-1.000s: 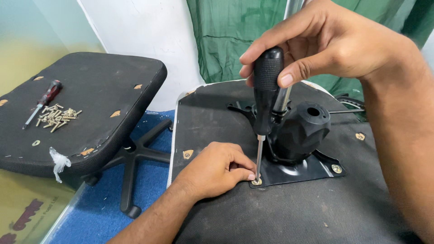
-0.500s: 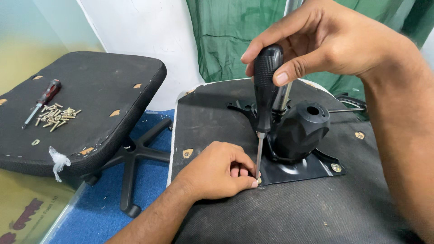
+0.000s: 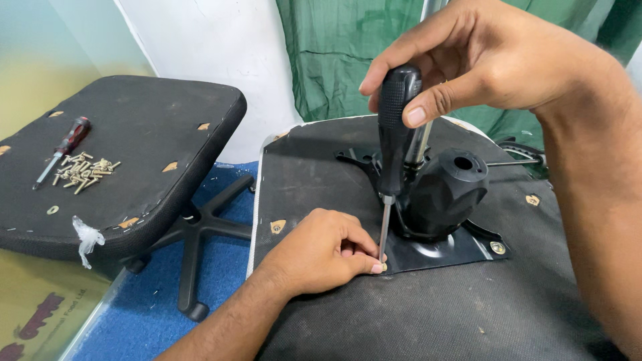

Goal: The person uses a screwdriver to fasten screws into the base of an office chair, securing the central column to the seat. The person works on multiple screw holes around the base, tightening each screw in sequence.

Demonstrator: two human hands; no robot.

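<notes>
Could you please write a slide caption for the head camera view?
Right hand stands a black-handled screwdriver upright at the black metal plate's corner, left hand pinching at its tip.

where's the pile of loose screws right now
In the head view, far left: the pile of loose screws lies on the other upturned seat, beside the red-handled screwdriver.

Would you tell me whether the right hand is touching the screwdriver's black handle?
Touching: the head view shows the right hand pinching the screwdriver handle between thumb and fingers.
</notes>
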